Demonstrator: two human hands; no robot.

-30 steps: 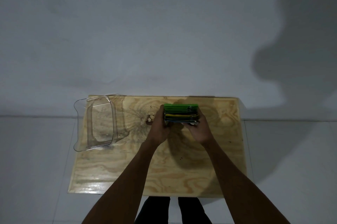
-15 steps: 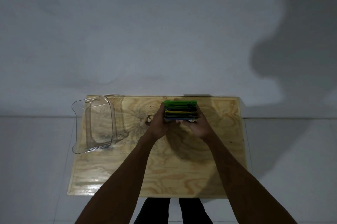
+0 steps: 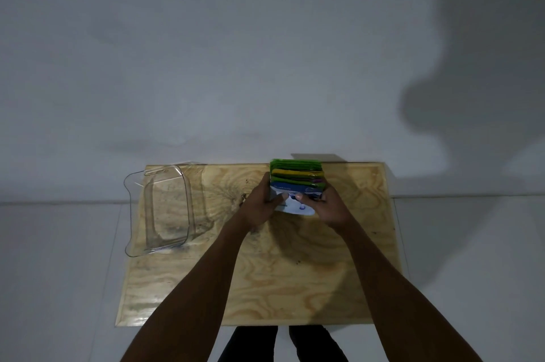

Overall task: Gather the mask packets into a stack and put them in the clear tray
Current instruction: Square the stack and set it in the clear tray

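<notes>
A stack of mask packets (image 3: 296, 176), green, yellow and blue with a white front packet, is held upright above the far middle of the wooden table (image 3: 265, 282). My left hand (image 3: 259, 205) grips its left side and my right hand (image 3: 328, 207) grips its right side, both thumbs pressed on the white front packet. The clear tray (image 3: 132, 214) sits at the table's far left, well apart from the stack, with nothing in it.
The table stands on a pale tiled floor against a white wall. The tray's left rim overhangs the table's left edge. My legs show below the near edge. Bare wood lies between the tray and my hands.
The stack has risen a little and tipped toward me, so the white front packet now shows. Both hands keep their hold. The tray has not moved.
</notes>
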